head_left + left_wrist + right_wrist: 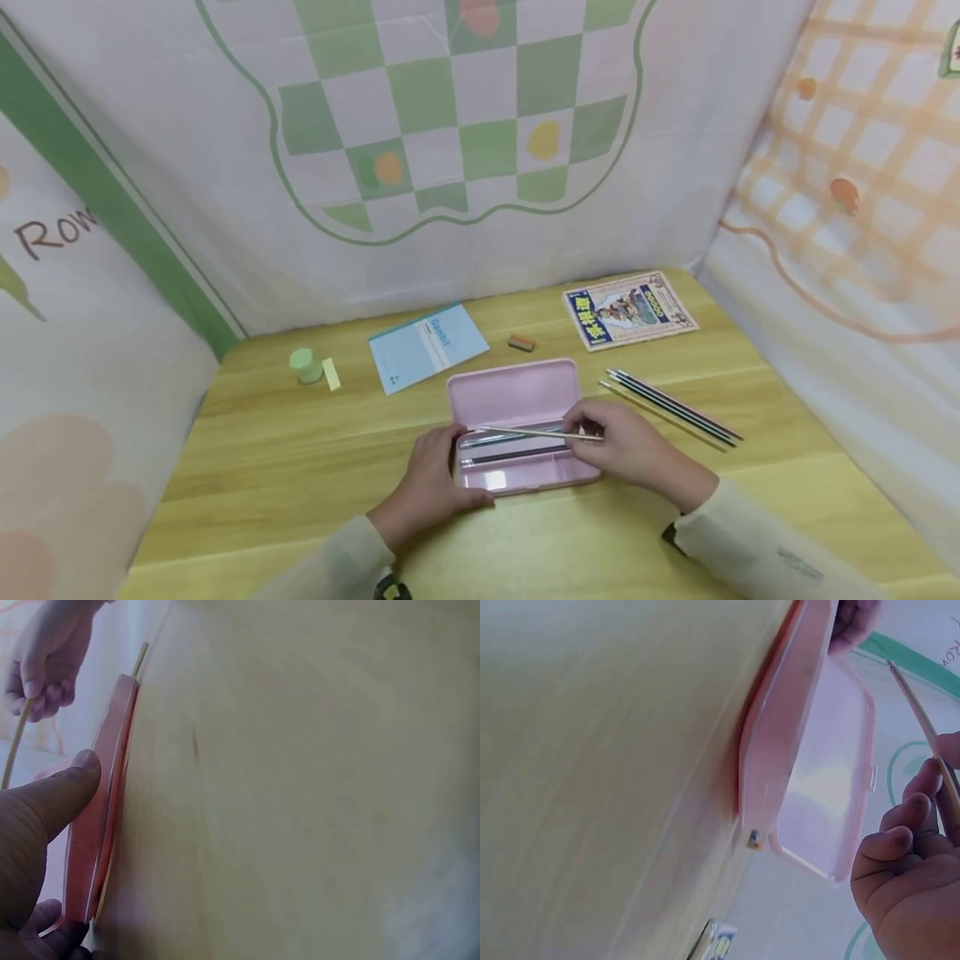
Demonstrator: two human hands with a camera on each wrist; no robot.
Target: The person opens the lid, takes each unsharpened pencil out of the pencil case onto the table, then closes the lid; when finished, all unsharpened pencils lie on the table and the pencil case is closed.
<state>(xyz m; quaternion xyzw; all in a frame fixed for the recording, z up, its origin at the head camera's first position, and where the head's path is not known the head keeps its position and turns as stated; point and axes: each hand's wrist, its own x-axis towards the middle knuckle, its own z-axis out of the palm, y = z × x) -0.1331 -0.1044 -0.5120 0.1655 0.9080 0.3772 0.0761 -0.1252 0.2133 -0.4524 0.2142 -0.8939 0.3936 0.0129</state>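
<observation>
A pink pencil case (517,392) lies on the wooden table with its lid raised toward the back. My left hand (429,479) grips its left end, the thumb against the front wall and the fingers round the end. Over the tray, my right hand (618,437) pinches a gold-coloured pencil (517,431), which points left across the case. In the right wrist view this pencil (919,712) stands above the case, between thumb and fingertips. Dark pencils (510,456) lie lengthwise inside the tray, their right ends partly hidden by the right hand.
Several pencils (675,406) lie side by side right of the case. Behind it are a blue notebook (429,346), a small orange-and-black block (521,342) and a printed booklet (630,310). Farther left, a green rounded object (303,365) stands beside a pale yellow strip (331,374).
</observation>
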